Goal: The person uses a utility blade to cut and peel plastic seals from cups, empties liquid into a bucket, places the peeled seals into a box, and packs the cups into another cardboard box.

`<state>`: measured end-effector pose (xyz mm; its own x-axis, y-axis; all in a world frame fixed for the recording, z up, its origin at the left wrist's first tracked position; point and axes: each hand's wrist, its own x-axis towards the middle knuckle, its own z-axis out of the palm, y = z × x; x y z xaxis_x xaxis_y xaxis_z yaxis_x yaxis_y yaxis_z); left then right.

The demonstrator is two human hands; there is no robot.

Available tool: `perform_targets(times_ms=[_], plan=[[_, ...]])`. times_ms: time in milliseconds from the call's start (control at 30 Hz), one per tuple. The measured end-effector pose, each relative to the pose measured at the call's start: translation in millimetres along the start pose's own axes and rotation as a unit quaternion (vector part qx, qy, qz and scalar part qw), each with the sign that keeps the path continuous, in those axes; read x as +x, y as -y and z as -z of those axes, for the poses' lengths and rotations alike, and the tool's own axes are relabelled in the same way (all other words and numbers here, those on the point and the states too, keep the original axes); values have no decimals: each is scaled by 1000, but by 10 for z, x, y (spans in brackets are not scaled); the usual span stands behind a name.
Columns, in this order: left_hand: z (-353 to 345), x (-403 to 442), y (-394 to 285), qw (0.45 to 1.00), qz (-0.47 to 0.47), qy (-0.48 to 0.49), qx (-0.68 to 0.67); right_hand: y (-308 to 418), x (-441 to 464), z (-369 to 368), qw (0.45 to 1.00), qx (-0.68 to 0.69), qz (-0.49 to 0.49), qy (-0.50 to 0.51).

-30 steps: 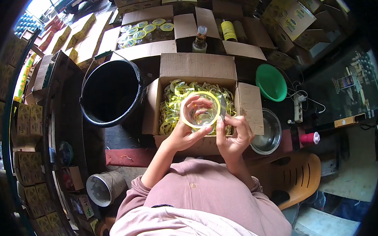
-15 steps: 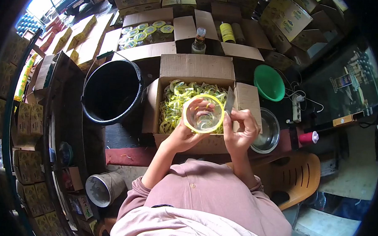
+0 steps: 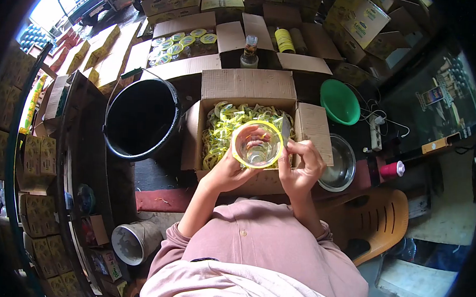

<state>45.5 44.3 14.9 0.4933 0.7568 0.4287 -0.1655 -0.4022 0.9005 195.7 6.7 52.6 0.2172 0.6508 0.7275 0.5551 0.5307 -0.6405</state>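
Observation:
My left hand (image 3: 226, 170) is wrapped round a clear plastic cup (image 3: 258, 156) with a yellow rim, its mouth tilted up toward me. The fingers show through the clear wall. In my right hand (image 3: 303, 166), a thin flat metal blade (image 3: 286, 128) is pinched between thumb and fingers. It stands upright against the right side of the cup's rim. Below both hands is an open cardboard box (image 3: 248, 84) filled with yellow-green plastic trimmings (image 3: 224, 118).
A black bucket (image 3: 111, 135) stands left of the box. To the right are a green bowl (image 3: 339, 102), a clear basin (image 3: 343, 171) and a power strip (image 3: 375, 136). Behind, another box holds lidded cups (image 3: 187, 40), beside a bottle (image 3: 249, 52). An orange chair (image 3: 394, 208) is at right.
The blade has dropped slightly and sits closer against the cup's rim, turned more edge-on. My left hand and the cup have hardly moved; the whole view has shifted a little.

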Motion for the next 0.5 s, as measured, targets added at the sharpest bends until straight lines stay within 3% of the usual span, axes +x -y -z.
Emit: perform_targets(times_ms=[100,500], plan=[[43,32,42,1000,1,-1,-9,-67,3,-25,999,29,-33,10],[171,156,69,1000,-6,30,1,-178,148,-114,1000,-1,-3,28]])
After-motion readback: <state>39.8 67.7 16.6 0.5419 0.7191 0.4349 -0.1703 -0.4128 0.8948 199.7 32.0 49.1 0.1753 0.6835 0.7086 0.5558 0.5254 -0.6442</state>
